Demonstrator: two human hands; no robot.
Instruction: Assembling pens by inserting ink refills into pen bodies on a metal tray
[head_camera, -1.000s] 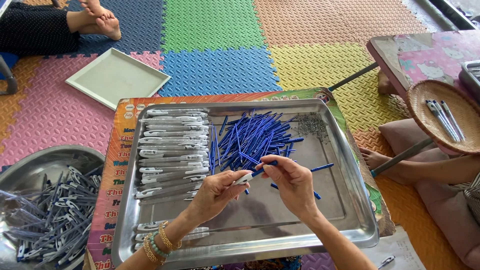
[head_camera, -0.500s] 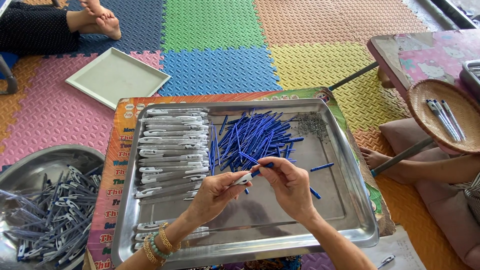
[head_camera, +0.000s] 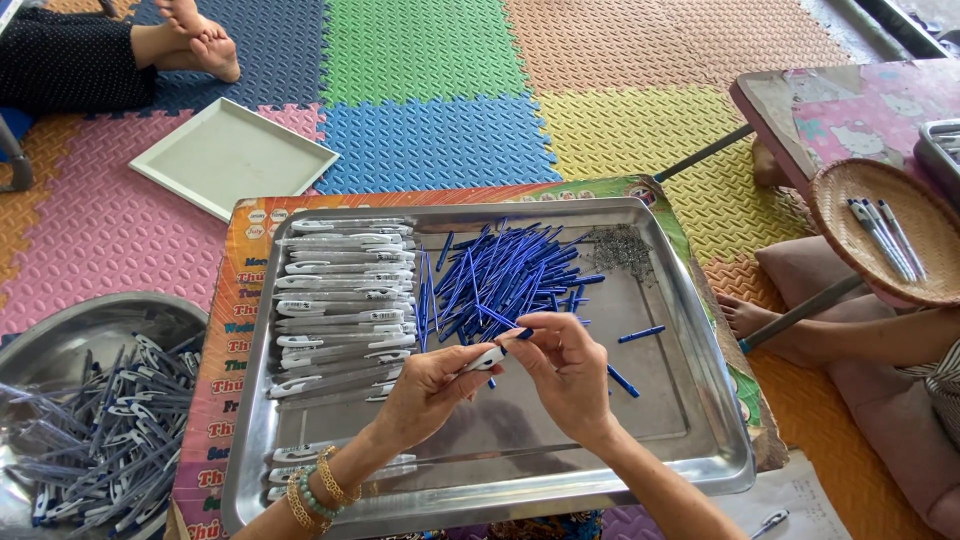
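Over centre of metal tray (head_camera: 700, 400), both hands meet. L hand (head_camera: 425, 385) pinches a white pen barrel (head_camera: 483, 360) betw. thumb and fingers, barrel pointing up-right. R hand (head_camera: 565, 365) grips a blue refill (head_camera: 522, 334) at fingertips, its tip right at the barrel's open end; can't tell if it is inside yet. L wrist has beaded bracelets (head_camera: 315, 490).

Tray sits on a printed cardboard box (head_camera: 235, 300) laid on foam floor mats (head_camera: 420, 60), coloured squares. On tray, left part: white barrels in a stacked column (head_camera: 340, 300), lying roughly parallel, a few more near front edge (head_camera: 300, 455). Mid-tray, just beyond the hands: loose heap of blue refills (head_camera: 500, 270), fanned out. Two stray refills to R of hands, apart from heap (head_camera: 640, 334). Back-right corner of tray: small pile of thin metal springs (head_camera: 620, 248).

Left of box, on floor: round metal basin (head_camera: 60, 330) holding assembled pens (head_camera: 100, 440), jumbled. Beyond it, empty-looking white square tray (head_camera: 232, 155) on mat.

Right side: low pink surface (head_camera: 850, 100) w. woven basket (head_camera: 850, 200) holding a few pens (head_camera: 885, 235). Another person's foot (head_camera: 745, 315) under it, close to tray's R edge. Top left: second person's bare feet (head_camera: 200, 40), well apart from work area.
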